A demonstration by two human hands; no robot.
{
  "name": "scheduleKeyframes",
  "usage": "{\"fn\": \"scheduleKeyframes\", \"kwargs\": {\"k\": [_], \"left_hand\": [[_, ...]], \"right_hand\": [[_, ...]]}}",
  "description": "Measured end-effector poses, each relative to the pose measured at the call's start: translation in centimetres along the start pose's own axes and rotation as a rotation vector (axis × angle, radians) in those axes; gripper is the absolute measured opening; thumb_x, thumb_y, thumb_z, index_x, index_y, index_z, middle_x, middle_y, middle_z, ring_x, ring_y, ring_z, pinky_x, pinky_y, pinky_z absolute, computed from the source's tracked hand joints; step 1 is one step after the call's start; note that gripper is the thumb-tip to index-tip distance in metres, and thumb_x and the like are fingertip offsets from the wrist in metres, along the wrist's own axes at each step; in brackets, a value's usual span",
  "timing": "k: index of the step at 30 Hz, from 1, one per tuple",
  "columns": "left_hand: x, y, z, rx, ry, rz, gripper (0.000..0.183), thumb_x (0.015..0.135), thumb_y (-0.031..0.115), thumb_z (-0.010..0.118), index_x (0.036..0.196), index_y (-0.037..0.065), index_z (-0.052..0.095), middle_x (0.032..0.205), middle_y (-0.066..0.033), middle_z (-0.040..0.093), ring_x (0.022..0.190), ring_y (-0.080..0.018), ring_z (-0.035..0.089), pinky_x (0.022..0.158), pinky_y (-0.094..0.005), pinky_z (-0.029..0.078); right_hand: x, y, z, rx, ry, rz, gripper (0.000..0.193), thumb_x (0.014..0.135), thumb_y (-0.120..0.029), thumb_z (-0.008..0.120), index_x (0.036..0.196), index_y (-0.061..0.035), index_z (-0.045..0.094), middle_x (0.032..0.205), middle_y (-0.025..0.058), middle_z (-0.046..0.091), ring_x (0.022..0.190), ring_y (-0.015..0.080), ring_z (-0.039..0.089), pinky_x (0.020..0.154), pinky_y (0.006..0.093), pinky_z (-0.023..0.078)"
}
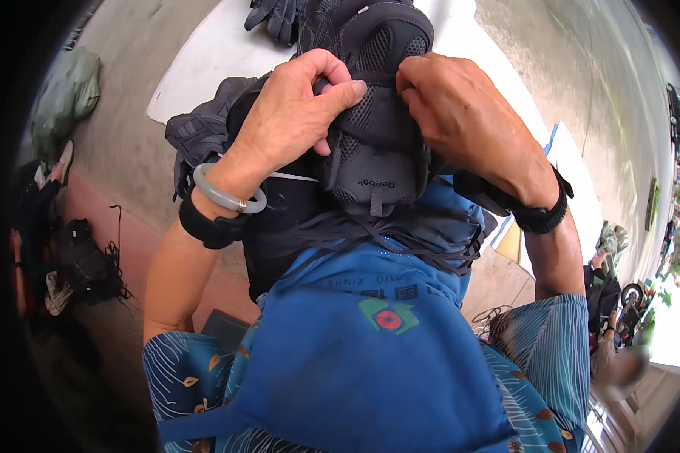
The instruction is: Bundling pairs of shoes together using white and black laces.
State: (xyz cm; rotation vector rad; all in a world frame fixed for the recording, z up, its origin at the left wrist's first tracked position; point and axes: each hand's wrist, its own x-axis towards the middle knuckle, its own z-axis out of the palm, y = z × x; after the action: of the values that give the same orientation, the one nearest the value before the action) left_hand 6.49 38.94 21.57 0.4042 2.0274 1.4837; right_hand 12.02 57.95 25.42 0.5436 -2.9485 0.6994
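Note:
A dark grey mesh shoe upper (381, 140) lies lengthwise in front of me, its tongue and pull loop toward my body. My left hand (306, 102) is pinched at the upper's left edge, thumb and forefinger closed. At the opposite edge, my right hand (461, 113) has its fingers curled and closed on it. Between the fingertips a dark flat band crosses the tongue; whether it is a lace is hard to tell. Across my lap, just below the tongue, lies a tangle of dark shoelaces (355, 234) on my blue apron (378, 362).
More dark grey shoe parts (204, 124) are piled left of the upper, and others (276, 19) lie at the far end. Under them is a white work surface (196, 68). A green sack (64, 94) and a black bag (91, 257) are on the floor at left. People sit at both sides.

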Motion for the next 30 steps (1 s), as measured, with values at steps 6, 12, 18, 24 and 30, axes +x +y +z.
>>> {"fn": "scheduleKeyframes", "kwargs": {"k": [6,12,18,24,30], "left_hand": [[0.1,-0.4,-0.5,-0.086,-0.026,-0.033,0.023,0.085,0.022,0.067,0.086,0.002,0.054,0.062,0.0017,0.050,0.045,-0.0055,0.051,0.039,-0.0196,0.043],[0.1,0.3,-0.5,-0.013,-0.060,-0.017,0.023,0.085,0.020,0.069,0.087,0.004,0.052,0.066,0.0048,0.044,0.046,-0.0013,0.045,0.039,-0.0169,0.043],[0.2,0.3,-0.5,-0.099,-0.061,-0.050,0.024,0.082,0.018,0.070,0.083,0.003,0.052,0.064,0.0022,0.050,0.046,-0.0041,0.049,0.037,-0.0184,0.041],[0.3,0.3,-0.4,-0.123,-0.061,-0.047,0.024,0.083,0.018,0.070,0.083,0.003,0.051,0.064,0.0027,0.049,0.047,-0.0033,0.048,0.036,-0.0182,0.040],[0.5,-0.1,-0.4,-0.118,-0.065,-0.040,0.023,0.084,0.019,0.070,0.085,0.005,0.052,0.065,0.0052,0.046,0.044,-0.0016,0.044,0.037,-0.0165,0.039]], "right_hand": [[0.3,-0.2,0.4,0.236,-0.048,0.250,0.012,0.080,-0.005,0.054,0.077,0.0049,0.061,0.075,0.0253,0.059,0.075,0.0421,0.060,0.067,0.0448,0.049],[-1.8,-0.1,2.2,0.229,0.178,0.191,0.012,0.084,-0.010,0.059,0.088,0.0005,0.061,0.076,0.0191,0.061,0.074,0.0371,0.062,0.067,0.0418,0.049],[-2.1,-0.4,1.4,0.334,0.080,0.227,0.013,0.080,-0.007,0.064,0.091,-0.0013,0.061,0.077,0.0163,0.059,0.075,0.0352,0.060,0.067,0.0403,0.048],[-2.7,-0.5,1.8,0.191,0.177,0.129,0.011,0.082,-0.003,0.060,0.092,-0.0022,0.059,0.080,0.0182,0.056,0.076,0.0362,0.058,0.066,0.0421,0.047],[-1.5,-0.3,1.3,0.144,0.131,0.125,0.005,0.081,-0.001,0.058,0.086,0.0006,0.058,0.070,0.0187,0.053,0.074,0.0367,0.056,0.066,0.0443,0.045]]}}
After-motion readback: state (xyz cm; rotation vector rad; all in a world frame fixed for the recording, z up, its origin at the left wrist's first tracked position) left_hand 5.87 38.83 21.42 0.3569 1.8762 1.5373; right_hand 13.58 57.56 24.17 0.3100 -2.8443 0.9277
